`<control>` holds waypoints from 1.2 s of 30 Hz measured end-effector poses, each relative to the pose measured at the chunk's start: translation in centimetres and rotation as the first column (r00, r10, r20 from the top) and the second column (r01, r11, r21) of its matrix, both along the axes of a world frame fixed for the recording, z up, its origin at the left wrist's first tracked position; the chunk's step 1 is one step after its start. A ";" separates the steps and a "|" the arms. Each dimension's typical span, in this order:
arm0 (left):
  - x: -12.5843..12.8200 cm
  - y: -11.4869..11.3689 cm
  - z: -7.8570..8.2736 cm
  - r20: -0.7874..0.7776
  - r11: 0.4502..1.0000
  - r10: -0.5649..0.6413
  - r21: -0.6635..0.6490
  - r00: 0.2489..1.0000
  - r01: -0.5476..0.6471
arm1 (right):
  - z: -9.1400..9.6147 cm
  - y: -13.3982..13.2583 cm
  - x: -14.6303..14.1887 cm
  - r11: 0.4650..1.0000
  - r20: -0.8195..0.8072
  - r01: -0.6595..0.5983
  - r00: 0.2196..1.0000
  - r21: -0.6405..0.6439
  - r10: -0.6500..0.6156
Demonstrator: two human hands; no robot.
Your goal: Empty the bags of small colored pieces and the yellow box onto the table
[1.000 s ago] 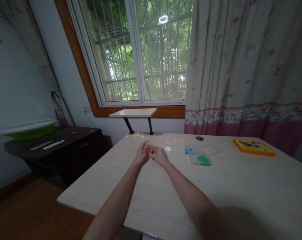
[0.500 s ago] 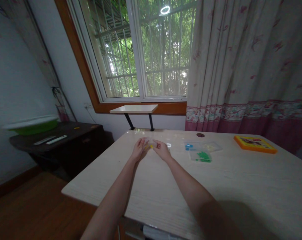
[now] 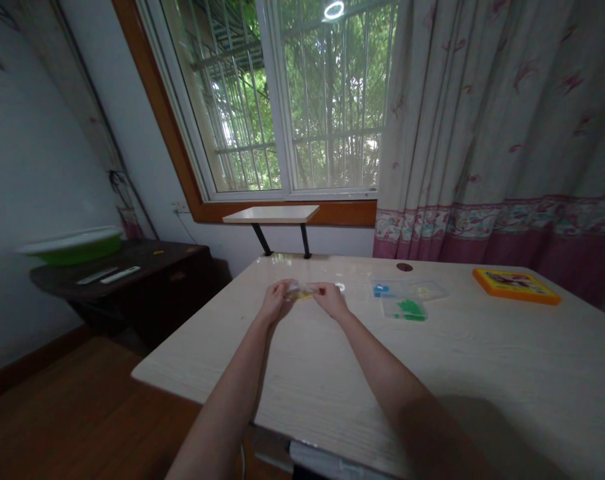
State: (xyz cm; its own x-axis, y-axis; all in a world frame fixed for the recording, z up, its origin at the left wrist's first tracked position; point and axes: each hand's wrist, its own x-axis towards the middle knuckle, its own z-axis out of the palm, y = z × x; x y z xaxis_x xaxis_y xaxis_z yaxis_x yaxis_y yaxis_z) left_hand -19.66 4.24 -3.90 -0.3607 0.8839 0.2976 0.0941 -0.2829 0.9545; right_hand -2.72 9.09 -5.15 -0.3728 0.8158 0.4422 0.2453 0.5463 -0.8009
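My left hand [image 3: 276, 301] and my right hand [image 3: 331, 301] are both closed, pinching a small clear plastic bag [image 3: 298, 292] between them just above the far half of the table. Something small and yellow shows in the lower part of the bag. To the right of my hands lie flat clear plastic packets: one with green pieces [image 3: 411, 309], one with blue pieces [image 3: 381, 290] and one with pale pieces [image 3: 425, 292]. These overlap or touch at their edges.
An orange-edged flat box [image 3: 517, 286] lies at the right of the pale table [image 3: 307, 380]. A small raised shelf [image 3: 272, 214] stands at the back edge, below the window. A dark side table [image 3: 167, 257] with a green basin [image 3: 77, 247] is on the left.
My hands have drawn slightly apart, and the bag between them looks lower and more stretched. The view has shifted a little.
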 end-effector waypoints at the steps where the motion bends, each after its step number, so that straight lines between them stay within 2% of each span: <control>1: 0.0 -0.1 0.1 -0.005 1.000 -0.003 -0.007 1.000 0.003 | 0.0 0.0 0.0 1.000 0.008 0.001 1.000 0.002 -0.001; 7: -0.2 -0.5 0.4 0.014 0.998 -0.048 -0.046 0.999 0.049 | -0.1 0.2 0.0 1.000 0.032 -0.007 0.999 0.020 0.006; 15: -0.3 0.1 0.6 0.142 1.000 -0.024 0.013 0.990 0.022 | 0.5 -0.6 -0.4 0.995 0.030 -0.032 0.999 0.092 0.030; 19: 0.7 -0.1 1.5 0.231 0.998 -0.050 0.044 0.972 0.041 | 1.2 -1.6 -0.5 0.974 0.061 -0.022 0.998 0.224 0.008; 23: 2.1 -0.7 2.5 0.362 0.986 -0.164 0.089 0.918 0.140 | 1.3 -1.7 -0.7 0.921 0.000 0.027 1.000 0.388 -0.029; 26: 3.0 -1.0 2.8 0.392 0.980 -0.196 0.111 0.899 0.165 | 1.2 -1.5 -0.7 0.884 -0.027 0.077 0.997 0.462 -0.073; 29: 3.4 -1.1 2.8 0.361 0.983 -0.169 0.124 0.917 0.132 | 1.4 -1.8 -0.6 0.862 0.004 0.068 0.997 0.502 -0.082; 32: 3.4 -0.8 2.6 0.329 0.993 -0.097 0.090 0.939 0.072 | 1.7 -2.5 -0.5 0.865 0.051 0.030 0.997 0.502 -0.064; 34: 3.1 -0.5 2.3 0.313 0.998 -0.020 0.057 0.950 0.002 | 1.9 -2.9 -0.5 0.874 0.078 0.010 0.995 0.486 -0.055; 36: 2.5 -0.1 2.0 0.260 0.993 0.111 0.001 0.959 -0.115 | 2.1 -3.1 -0.6 0.887 0.091 0.011 0.994 0.461 -0.060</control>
State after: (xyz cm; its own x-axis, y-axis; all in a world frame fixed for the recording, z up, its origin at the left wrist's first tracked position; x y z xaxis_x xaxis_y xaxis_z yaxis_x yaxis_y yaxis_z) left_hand -17.18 4.16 -1.86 -0.5246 0.8289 0.1942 -0.1241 -0.3002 0.9458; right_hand -3.29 6.04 -3.05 -0.4091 0.5441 0.7325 0.3367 0.8361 -0.4331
